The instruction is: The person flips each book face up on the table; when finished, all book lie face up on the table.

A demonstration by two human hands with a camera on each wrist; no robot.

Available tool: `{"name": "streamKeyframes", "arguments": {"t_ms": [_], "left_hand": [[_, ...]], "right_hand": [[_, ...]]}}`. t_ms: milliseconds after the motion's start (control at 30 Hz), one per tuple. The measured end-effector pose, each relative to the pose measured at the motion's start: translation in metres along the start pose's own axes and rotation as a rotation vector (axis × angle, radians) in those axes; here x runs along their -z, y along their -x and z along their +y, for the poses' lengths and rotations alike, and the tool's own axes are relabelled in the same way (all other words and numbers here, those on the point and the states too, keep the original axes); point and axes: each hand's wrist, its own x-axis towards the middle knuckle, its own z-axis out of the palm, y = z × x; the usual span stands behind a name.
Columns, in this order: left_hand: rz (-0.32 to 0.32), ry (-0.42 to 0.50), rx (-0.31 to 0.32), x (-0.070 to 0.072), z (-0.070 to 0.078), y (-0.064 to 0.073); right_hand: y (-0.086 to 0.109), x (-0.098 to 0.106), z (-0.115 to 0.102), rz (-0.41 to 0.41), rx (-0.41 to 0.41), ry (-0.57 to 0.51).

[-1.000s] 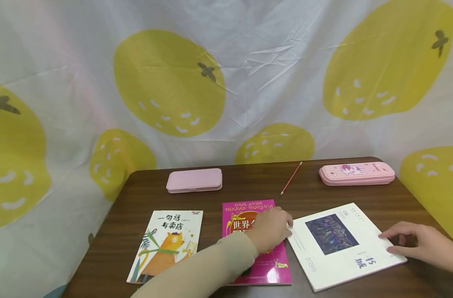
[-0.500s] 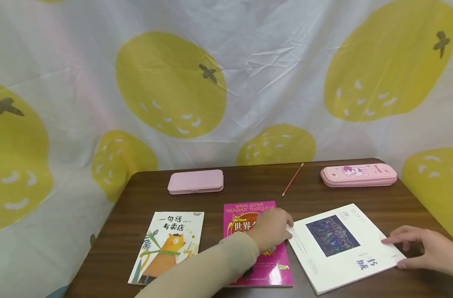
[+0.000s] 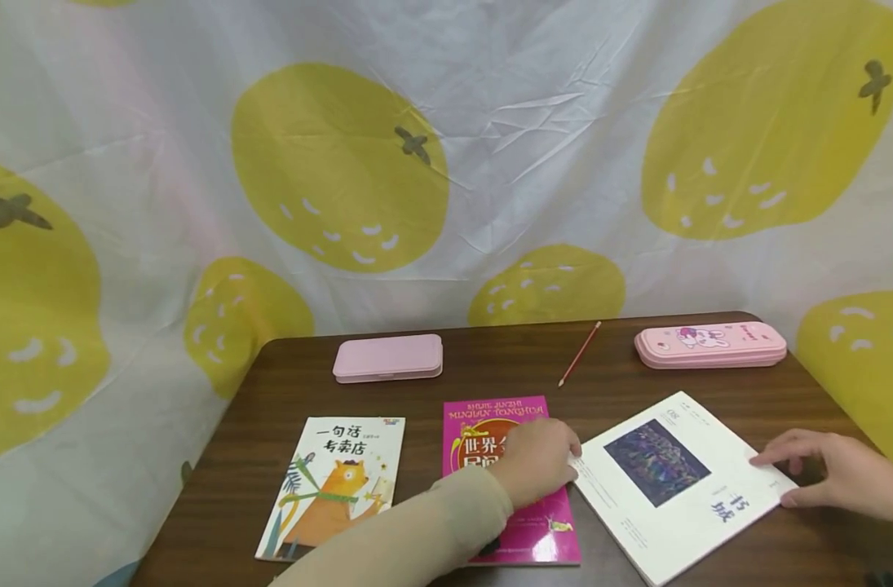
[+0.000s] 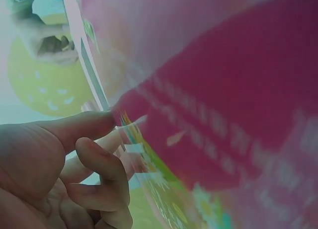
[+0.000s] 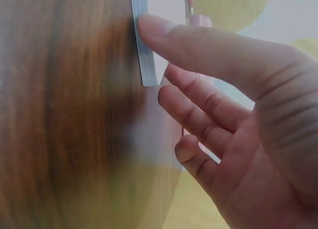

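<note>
On the brown wooden table (image 3: 490, 371), the white book (image 3: 677, 489) with a dark picture on its cover lies at an angle near the front right corner, and both hands are at its edges. The left hand (image 3: 537, 458) rests over the magenta book (image 3: 490, 432) just to the left of the white book, its fingertips touching the white book's left edge; in the left wrist view the thumb (image 4: 82, 127) lies against a book edge while the other fingers are loosely curled, and whether they actually pinch anything cannot be told. The right hand (image 3: 828, 477) lies at the white book's right edge with its fingers fairly straight and spread; the right wrist view shows the thumb tip (image 5: 154, 28) pressed against the book's edge (image 5: 141, 40), with the other fingers held off it. Left of the magenta book lies a picture book with an orange bear (image 3: 336, 485). Beyond the white book, toward the table's far edge, lie a red pencil (image 3: 579, 353), a pink pencil case with a rabbit (image 3: 710, 344) to the right of it, and a plain pink case (image 3: 387, 358) well to the left.
</note>
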Motion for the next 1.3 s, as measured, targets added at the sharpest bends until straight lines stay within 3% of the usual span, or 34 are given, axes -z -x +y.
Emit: {"name": "streamKeyframes", "arguments": {"t_ms": [267, 533, 833, 1133, 1300], "left_hand": [[-0.009, 0.041, -0.055, -0.002, 0.002, 0.013], [-0.023, 0.047, -0.055, -0.007, 0.007, 0.025], [-0.039, 0.082, -0.097, -0.01, 0.02, 0.038], [0.043, 0.073, -0.136, -0.02, 0.034, 0.047], [0.066, 0.138, -0.142, -0.024, 0.035, 0.049]], "right_hand": [[-0.012, 0.004, 0.009, 0.039, -0.005, -0.005], [-0.029, 0.006, 0.016, 0.016, -0.054, 0.043], [-0.059, 0.008, 0.016, -0.04, -0.113, 0.131], [-0.083, 0.008, 0.022, -0.073, -0.139, 0.082], [-0.092, 0.007, 0.022, -0.084, -0.133, 0.05]]}}
